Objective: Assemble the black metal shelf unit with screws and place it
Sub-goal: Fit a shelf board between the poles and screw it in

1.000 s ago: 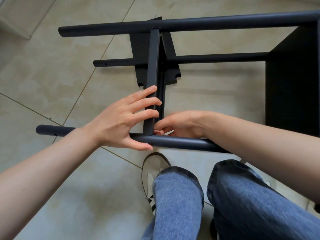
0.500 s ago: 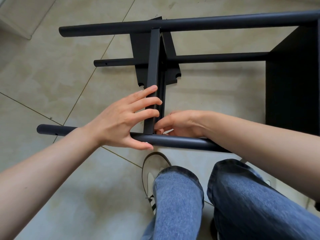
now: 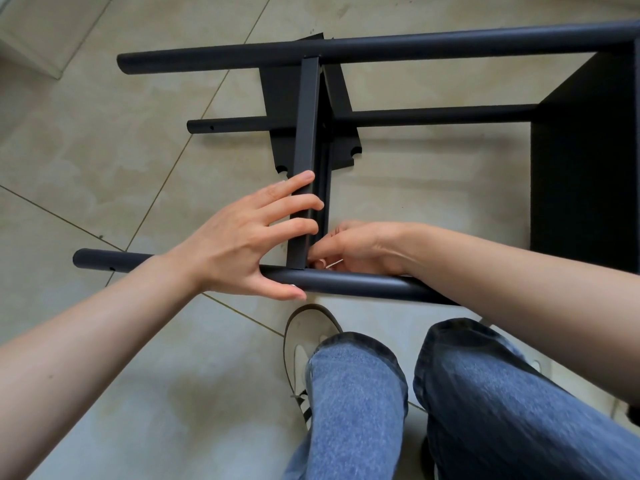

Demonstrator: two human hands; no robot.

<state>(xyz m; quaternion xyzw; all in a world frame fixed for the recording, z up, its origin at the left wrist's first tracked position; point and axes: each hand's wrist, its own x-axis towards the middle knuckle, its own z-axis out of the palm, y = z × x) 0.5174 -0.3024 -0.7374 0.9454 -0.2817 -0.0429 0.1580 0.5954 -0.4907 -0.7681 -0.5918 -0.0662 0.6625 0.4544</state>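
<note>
The black metal shelf unit lies on its side on the tiled floor. Its near tube (image 3: 363,284) runs across in front of my knees, its far tube (image 3: 381,46) across the top. A black shelf panel (image 3: 306,133) stands edge-on between them. My left hand (image 3: 242,244) presses straight fingers against the panel's left face, thumb along the near tube. My right hand (image 3: 356,247) reaches in behind the panel's lower corner and pinches a thin silver tool (image 3: 334,264), probably a hex key; its tip is hidden.
A fixed black shelf (image 3: 585,168) closes the frame at the right. A lower tube (image 3: 415,117) runs near the floor beneath. My jeans-clad knees and a white shoe (image 3: 304,341) sit just below the near tube. Bare tiles stretch to the left.
Both hands stay in place. The thin silver tool has come more into sight under my right hand's fingers.
</note>
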